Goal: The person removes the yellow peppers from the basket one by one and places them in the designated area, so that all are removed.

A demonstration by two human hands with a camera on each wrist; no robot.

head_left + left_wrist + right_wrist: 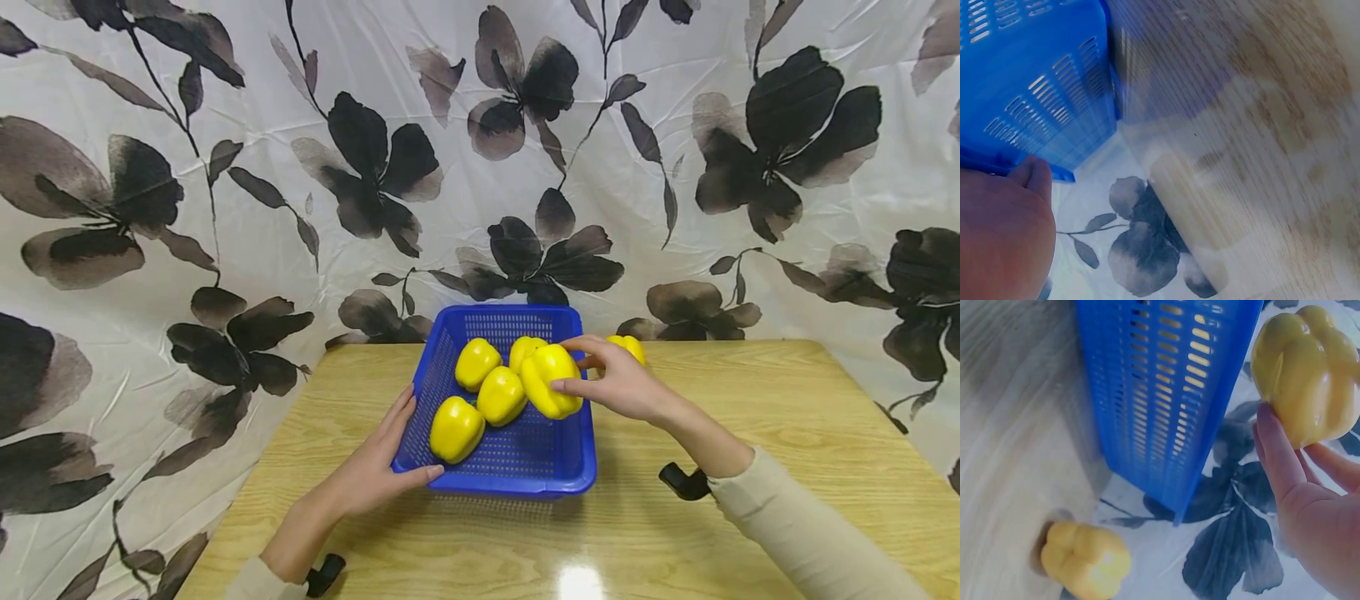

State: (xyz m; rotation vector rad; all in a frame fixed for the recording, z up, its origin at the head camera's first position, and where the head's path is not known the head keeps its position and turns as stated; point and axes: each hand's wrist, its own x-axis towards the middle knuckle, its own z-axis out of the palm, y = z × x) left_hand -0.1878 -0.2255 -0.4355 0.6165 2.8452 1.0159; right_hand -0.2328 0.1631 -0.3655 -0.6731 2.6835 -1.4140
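A yellow bell pepper [552, 381] is in my right hand [626, 379], pinched between thumb and fingers above the right side of a blue plastic basket [517, 485]. The right wrist view shows the same pepper [1310, 378] at the fingertips, higher than the basket's rim. Several yellow bell peppers [457, 429] lie inside the basket, mostly towards its left and back. My left hand [367, 471] holds the basket's front-left corner, thumb on the front rim and fingers along the left side. In the left wrist view its fingers [1038, 178] touch the rim, partly hidden.
Another yellow bell pepper [1087, 559] lies on the wooden table [750, 433] to the right of the basket, partly hidden by my right hand in the head view. A floral cloth [637, 100] hangs behind the table. Black straps [684, 482] show at both wrists.
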